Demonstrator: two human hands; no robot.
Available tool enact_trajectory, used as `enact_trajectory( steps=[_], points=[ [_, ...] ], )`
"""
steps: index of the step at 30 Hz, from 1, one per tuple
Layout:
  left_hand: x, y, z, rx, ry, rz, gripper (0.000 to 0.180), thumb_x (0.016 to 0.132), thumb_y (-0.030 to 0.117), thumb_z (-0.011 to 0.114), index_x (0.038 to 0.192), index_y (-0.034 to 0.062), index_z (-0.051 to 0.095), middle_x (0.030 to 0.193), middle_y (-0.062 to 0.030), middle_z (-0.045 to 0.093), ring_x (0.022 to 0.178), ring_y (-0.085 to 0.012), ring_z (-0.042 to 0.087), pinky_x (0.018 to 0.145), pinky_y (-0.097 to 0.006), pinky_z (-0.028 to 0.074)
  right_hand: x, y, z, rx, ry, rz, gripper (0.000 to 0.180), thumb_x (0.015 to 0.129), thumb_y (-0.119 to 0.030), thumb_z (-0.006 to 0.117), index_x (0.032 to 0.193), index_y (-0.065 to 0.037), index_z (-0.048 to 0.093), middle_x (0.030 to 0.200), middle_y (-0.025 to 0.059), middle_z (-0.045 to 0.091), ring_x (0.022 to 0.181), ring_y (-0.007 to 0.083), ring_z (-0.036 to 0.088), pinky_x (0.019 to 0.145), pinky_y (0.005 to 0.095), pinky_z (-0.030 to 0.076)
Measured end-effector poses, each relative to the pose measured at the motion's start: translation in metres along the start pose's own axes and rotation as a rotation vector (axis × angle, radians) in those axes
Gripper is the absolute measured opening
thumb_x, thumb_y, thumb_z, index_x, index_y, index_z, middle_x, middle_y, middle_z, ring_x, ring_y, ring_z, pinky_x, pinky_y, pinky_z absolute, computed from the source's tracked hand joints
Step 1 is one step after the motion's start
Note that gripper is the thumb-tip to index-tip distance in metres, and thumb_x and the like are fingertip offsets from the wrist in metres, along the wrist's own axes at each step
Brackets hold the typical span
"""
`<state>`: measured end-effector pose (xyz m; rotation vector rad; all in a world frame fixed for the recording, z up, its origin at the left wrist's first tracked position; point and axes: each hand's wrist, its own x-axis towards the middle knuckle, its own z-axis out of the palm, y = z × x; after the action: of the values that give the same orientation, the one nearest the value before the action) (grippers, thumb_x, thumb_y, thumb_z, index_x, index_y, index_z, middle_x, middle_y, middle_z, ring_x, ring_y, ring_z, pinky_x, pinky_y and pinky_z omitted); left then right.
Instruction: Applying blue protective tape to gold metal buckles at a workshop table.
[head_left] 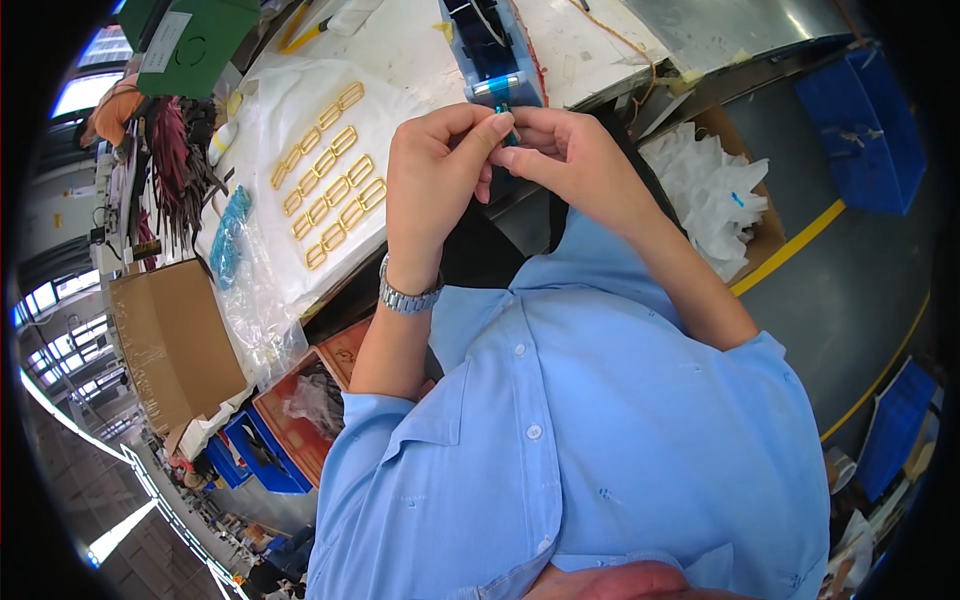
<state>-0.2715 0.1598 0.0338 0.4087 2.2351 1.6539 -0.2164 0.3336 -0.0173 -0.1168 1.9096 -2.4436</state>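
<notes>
My left hand [440, 165] and my right hand [568, 160] meet at the near edge of the white worktable, fingers pinched together. Between the fingertips is a small piece of shiny blue-green tape [506, 112]; whether it wraps something is hidden by the fingers. Just beyond the hands stands a blue tape dispenser [522, 50], with a strip of blue tape over its silver front roller. To the left, gold-coloured rectangular slide buckles [333, 186] lie in several rows on a white sheet [265, 130].
A bundle of blue film [231, 235] and clear plastic lie at the table's left side, near an open cardboard box [178, 340]. Further back is a green box [195, 45]. At the right, a carton holds crumpled white paper [705, 190], with a blue bin [865, 135] beyond.
</notes>
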Motion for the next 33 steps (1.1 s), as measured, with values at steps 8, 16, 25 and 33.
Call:
enact_trajectory(
  steps=[8,16,25,33],
  points=[
    [0.002,0.008,-0.006,-0.082,-0.048,-0.069,0.025,0.103,0.021,0.075,0.095,-0.0033,0.078,0.068,-0.0001,0.064,0.052,-0.0056,0.055,0.045,-0.021,0.043,-0.004,0.0,0.003,0.197,-0.028,0.095,0.03,0.109,-0.022,0.064,0.118,0.004,0.077,0.105,0.0088,0.08,0.096,0.0147,0.077,0.088,0.0288,0.061],
    [-0.001,0.02,-0.012,-0.139,-0.115,-0.222,0.027,0.102,0.021,0.077,0.09,-0.0025,0.076,0.069,-0.0006,0.063,0.055,-0.0059,0.056,0.045,-0.022,0.046,-0.019,-0.004,0.019,0.315,0.034,0.134,0.033,0.11,-0.025,0.062,0.112,0.003,0.078,0.099,0.0092,0.081,0.089,0.0146,0.078,0.082,0.0274,0.061],
    [0.019,0.012,-0.028,-0.309,-0.248,-0.439,0.027,0.103,0.021,0.076,0.086,0.0012,0.071,0.072,-0.0006,0.062,0.056,-0.0069,0.056,0.047,-0.024,0.048,-0.011,-0.002,0.003,0.029,0.057,0.021,0.033,0.103,-0.023,0.074,0.121,0.005,0.076,0.1,0.0093,0.081,0.095,0.0157,0.078,0.084,0.0287,0.061],
    [0.033,0.023,-0.034,-0.407,-0.286,-0.608,0.021,0.103,0.018,0.075,0.09,0.0022,0.07,0.074,0.0008,0.061,0.058,-0.0065,0.054,0.048,-0.024,0.046,0.0,-0.003,0.0,-0.048,0.044,-0.122,0.038,0.095,-0.018,0.084,0.125,0.003,0.075,0.101,0.0088,0.082,0.092,0.0117,0.077,0.085,0.0264,0.06]
  ],
)
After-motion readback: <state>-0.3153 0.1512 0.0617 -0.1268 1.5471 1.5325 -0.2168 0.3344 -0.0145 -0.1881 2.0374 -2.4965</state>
